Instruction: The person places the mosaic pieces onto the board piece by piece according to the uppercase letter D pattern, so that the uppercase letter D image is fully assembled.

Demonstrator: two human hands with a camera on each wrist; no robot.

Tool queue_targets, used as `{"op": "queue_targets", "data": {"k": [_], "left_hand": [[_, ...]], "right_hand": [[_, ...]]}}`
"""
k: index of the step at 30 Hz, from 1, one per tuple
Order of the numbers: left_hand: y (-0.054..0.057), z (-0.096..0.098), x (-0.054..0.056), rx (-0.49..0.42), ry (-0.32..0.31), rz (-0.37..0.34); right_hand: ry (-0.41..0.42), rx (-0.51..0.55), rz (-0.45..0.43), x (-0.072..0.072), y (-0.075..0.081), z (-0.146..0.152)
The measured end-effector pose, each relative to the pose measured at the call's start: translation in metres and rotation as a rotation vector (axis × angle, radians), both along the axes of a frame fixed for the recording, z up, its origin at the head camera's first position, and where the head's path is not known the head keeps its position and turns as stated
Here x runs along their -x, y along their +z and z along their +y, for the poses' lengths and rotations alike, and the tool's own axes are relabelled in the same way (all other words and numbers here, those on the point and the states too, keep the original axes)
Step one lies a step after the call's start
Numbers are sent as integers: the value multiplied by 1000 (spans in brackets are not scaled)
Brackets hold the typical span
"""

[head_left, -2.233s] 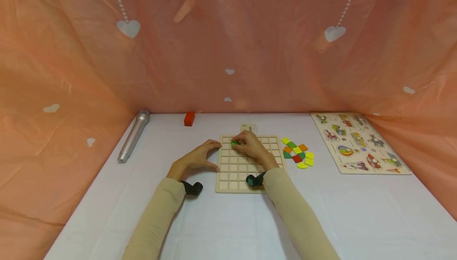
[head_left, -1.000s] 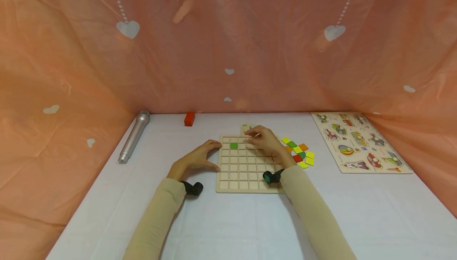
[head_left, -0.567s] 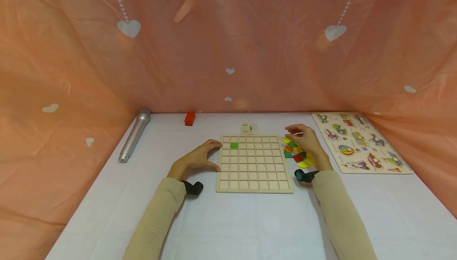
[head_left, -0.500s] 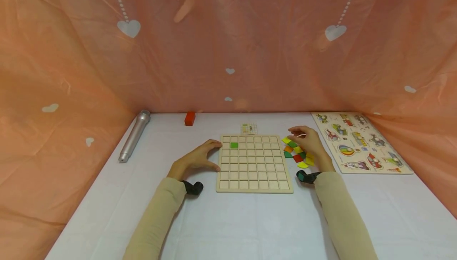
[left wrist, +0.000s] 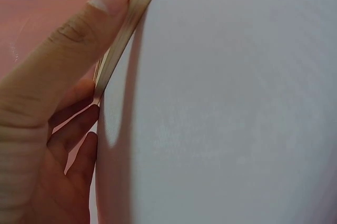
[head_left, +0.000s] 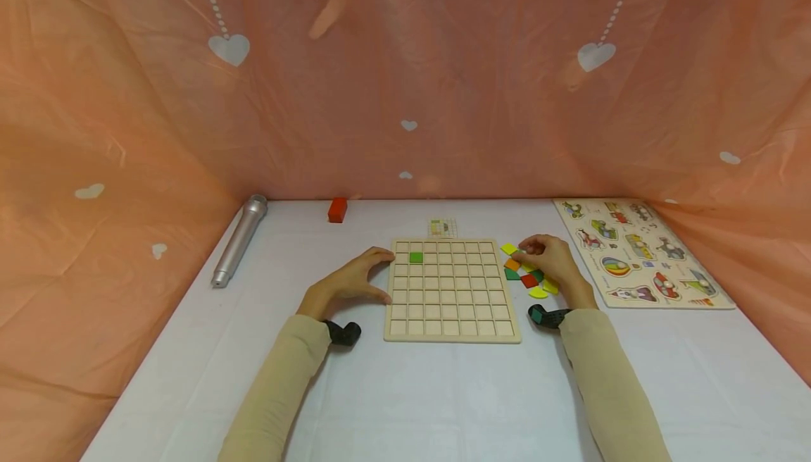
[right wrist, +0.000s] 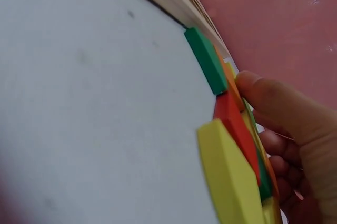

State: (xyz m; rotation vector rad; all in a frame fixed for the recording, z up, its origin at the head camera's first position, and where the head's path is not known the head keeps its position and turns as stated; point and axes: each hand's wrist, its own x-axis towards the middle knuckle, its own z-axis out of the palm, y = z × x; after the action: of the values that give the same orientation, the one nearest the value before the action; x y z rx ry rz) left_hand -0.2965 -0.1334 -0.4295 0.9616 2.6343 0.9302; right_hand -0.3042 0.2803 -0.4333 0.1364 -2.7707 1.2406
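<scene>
Left hand [head_left: 351,279], wide, touching one wooden grid board [head_left: 450,298] at its left edge, one green tile [head_left: 415,258] inside, right hand [head_left: 554,262] at partly hidden tiles [head_left: 529,281], one red, grip unclear, one puzzle board [head_left: 643,256] far right on the desk [head_left: 443,398], one silver rod [head_left: 239,241] far left, one card [head_left: 442,228], one red block [head_left: 338,210], far edge.

My head view looks forward and down over the whole board [head_left: 450,297]. Low and close, my wrist views look in from its left and right, each sharing that side.
</scene>
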Motion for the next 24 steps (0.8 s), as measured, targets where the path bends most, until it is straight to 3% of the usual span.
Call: {"op": "queue_targets", "data": {"k": [9, 16, 24], "left_hand": [[-1, 0, 1, -10, 1, -7], [1, 0, 0, -3, -3, 8], [1, 0, 0, -2, -5, 12]], "right_hand": [[15, -32, -9, 0, 1, -2], [75, -22, 14, 1, -1, 3], [62, -36, -43, 1, 3, 7]]}}
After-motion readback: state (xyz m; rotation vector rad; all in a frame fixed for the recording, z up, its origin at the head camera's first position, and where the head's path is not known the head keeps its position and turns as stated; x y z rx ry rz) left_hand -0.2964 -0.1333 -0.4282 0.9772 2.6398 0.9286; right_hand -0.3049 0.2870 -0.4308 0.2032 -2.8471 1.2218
